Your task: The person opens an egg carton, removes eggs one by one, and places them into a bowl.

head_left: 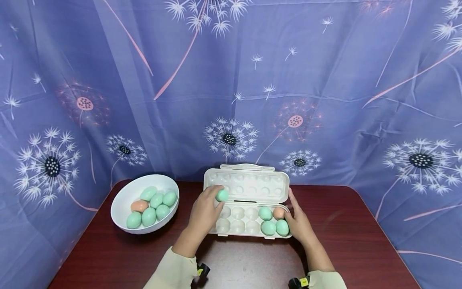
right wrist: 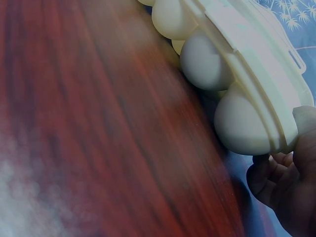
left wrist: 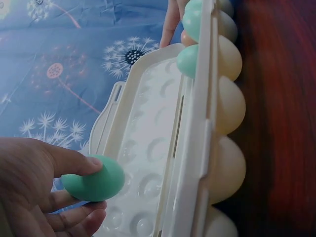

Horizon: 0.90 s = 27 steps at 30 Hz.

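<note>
The box looks like shiny plastic. The eggs look smooth, with a soft shine. The bowl looks smooth. The table looks like glossy, streaky wood. The curtain is creased cloth.

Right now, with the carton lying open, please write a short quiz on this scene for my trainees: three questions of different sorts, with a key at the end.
1. Which hand holds a green egg?
2. True or false: the white bowl holds only green eggs.
3. How many eggs can be seen in the carton, and of which colours?

Key
1. The left hand.
2. False: an orange egg lies among the green ones there.
3. Four: three green eggs and one orange egg.
</note>
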### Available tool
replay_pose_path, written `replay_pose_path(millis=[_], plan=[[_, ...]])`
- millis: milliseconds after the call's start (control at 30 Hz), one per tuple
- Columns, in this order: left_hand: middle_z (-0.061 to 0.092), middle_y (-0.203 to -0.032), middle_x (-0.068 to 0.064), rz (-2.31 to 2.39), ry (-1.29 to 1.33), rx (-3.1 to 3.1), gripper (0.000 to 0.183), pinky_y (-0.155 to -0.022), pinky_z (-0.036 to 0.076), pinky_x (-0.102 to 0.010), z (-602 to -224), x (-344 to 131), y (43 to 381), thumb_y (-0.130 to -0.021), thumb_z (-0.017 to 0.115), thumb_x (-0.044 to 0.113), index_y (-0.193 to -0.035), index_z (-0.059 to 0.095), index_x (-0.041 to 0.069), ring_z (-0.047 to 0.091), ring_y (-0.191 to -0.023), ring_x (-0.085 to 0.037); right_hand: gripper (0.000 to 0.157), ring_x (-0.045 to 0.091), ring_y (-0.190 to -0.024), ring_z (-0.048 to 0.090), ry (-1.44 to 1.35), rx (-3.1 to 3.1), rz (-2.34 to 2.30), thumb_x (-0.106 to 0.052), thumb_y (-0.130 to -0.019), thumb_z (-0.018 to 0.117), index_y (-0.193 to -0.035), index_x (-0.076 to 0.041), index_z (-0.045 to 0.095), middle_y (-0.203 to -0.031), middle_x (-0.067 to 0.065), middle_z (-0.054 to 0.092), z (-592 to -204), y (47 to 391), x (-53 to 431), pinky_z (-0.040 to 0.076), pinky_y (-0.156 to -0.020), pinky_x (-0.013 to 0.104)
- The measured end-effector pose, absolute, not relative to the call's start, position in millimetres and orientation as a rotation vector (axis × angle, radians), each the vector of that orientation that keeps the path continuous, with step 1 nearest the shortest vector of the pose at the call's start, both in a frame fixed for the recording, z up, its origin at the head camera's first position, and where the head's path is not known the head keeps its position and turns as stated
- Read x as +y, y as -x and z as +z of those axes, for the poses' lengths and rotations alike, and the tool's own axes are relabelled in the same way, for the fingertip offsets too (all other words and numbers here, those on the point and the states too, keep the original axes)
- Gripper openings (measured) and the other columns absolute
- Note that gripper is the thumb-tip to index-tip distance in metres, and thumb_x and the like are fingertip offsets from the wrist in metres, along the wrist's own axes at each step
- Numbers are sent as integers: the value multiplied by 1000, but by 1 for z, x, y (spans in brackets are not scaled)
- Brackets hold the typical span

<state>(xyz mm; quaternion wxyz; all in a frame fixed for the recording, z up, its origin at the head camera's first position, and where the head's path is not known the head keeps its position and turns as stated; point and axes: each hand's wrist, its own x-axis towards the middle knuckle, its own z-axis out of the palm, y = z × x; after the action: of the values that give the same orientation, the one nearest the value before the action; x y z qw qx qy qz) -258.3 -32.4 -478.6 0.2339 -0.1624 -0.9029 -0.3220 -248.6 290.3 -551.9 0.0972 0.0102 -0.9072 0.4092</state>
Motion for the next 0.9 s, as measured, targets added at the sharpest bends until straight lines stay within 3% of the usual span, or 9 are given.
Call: replay_pose_path(millis=[300, 567, 900], plan=[[67, -121, -13, -917, 359, -2465, 46, -87, 58, -46, -475, -50, 262, -81, 83, 10, -125, 67, 11, 68, -110, -31, 80, 26, -97, 61, -18, -2699, 1220, -4, -99, 53, -164, -27, 13, -121, 19, 66, -550, 248, 291, 47, -85, 41], [67, -121, -15, -951, 311, -2449, 44, -89, 56, -48, -468, -65, 265, -83, 82, 11, -124, 67, 10, 68, -109, -33, 82, 29, -100, 62, -9, -2714, 1204, -4, -99, 53, -163, -32, 10, -123, 19, 66, -550, 247, 290, 47, -86, 43], [63, -123, -18, -1002, 203, -2449, 44, -86, 55, -46, -464, -84, 270, -85, 80, 14, -126, 65, 8, 66, -104, -34, 83, 29, -102, 63, -15, -2699, 1223, -2, -98, 54, -164, -30, 11, -118, 18, 65, -549, 248, 290, 48, -84, 40]])
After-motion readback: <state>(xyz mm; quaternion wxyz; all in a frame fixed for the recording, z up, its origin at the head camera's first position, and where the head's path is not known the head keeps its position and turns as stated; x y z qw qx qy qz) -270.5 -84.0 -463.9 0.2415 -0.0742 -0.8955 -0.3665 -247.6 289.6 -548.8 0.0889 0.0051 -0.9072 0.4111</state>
